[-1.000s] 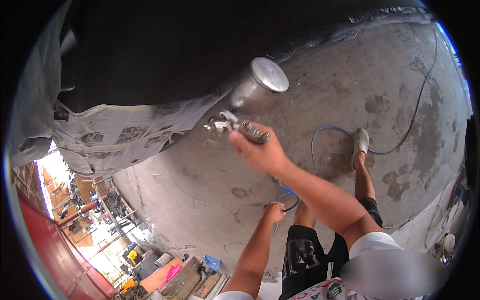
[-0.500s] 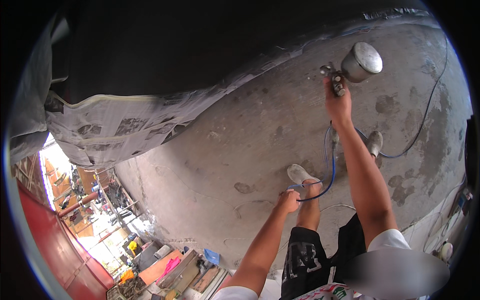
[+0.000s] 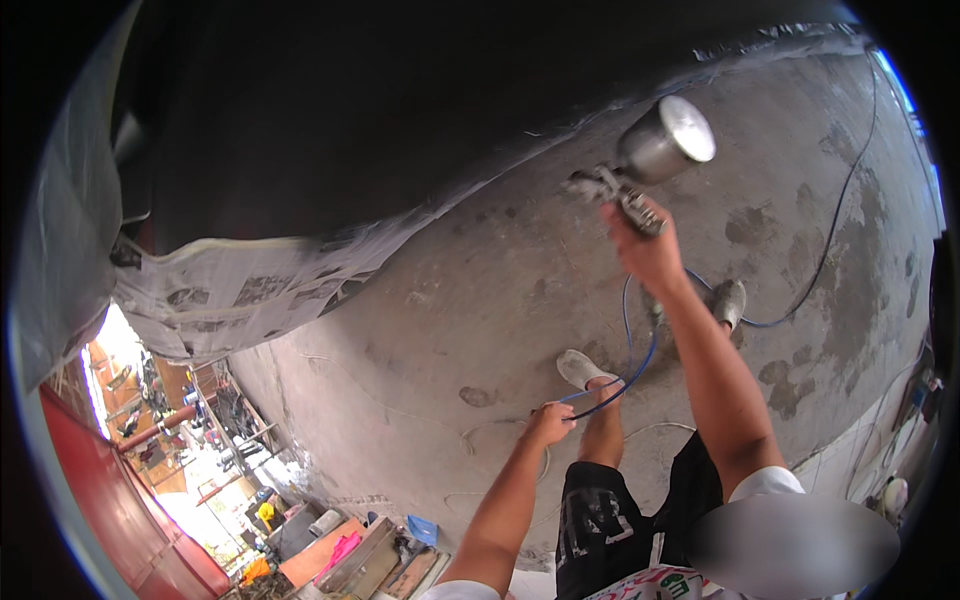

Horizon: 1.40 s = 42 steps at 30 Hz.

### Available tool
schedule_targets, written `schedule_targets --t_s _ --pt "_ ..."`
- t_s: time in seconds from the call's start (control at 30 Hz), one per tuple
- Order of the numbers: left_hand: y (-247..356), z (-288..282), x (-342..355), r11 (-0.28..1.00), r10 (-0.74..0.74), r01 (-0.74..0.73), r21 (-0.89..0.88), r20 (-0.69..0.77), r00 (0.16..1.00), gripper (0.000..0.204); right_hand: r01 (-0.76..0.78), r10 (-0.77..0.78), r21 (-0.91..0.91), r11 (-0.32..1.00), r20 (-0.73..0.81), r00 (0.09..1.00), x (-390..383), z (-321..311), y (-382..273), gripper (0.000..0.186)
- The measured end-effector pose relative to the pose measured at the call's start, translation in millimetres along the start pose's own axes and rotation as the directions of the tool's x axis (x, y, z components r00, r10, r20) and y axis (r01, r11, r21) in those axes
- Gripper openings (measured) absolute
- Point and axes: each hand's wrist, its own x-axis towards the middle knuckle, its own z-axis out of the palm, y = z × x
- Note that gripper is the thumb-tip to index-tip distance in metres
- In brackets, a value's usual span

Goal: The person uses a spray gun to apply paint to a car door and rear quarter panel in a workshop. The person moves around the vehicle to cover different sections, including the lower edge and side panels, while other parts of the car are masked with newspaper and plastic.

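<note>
spray gun (image 3: 640, 165) in right grip (image 3: 645, 250), blue hose (image 3: 625, 370) in left grip (image 3: 550, 425)

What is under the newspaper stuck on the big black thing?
The newspaper hangs along the lower edge of the glossy black panel, hiding whatever it covers. Below it only the stained concrete floor shows.

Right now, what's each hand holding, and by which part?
Right hand grips the spray gun by its handle, metal cup on top. Left hand holds the blue air hose partway along its length, below the gun.
</note>
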Motion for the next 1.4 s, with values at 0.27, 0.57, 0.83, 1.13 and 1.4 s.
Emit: schedule_targets --t_s 0.27,0.57,0.83,1.13,1.4 --pt "111 9 71 0.98 0.126 -0.145 0.14 0.131 0.983 0.022 -0.028 -0.21 -0.478 0.878 -0.438 0.874 67 -99 24 0.041" --pt "134 -2 51 0.922 -0.082 -0.044 0.385 0.305 0.949 0.022 -0.009 -0.007 0.113 0.994 0.146 0.989 -41 -50 -81 0.039" --pt "155 -4 52 0.967 -0.032 -0.022 0.255 0.205 0.978 0.019 0.034 -0.035 0.005 0.999 0.099 0.994 21 -153 -65 0.03" --pt "301 -8 127 0.868 0.146 -0.285 0.408 0.338 0.93 0.024 -0.15 -0.041 -0.424 0.893 -0.408 0.912 106 -258 -19 0.051" --pt "318 -8 116 0.843 -0.013 -0.197 0.501 0.385 0.923 0.026 0.094 -0.094 0.129 0.987 -0.006 0.996 16 -206 -108 0.045"
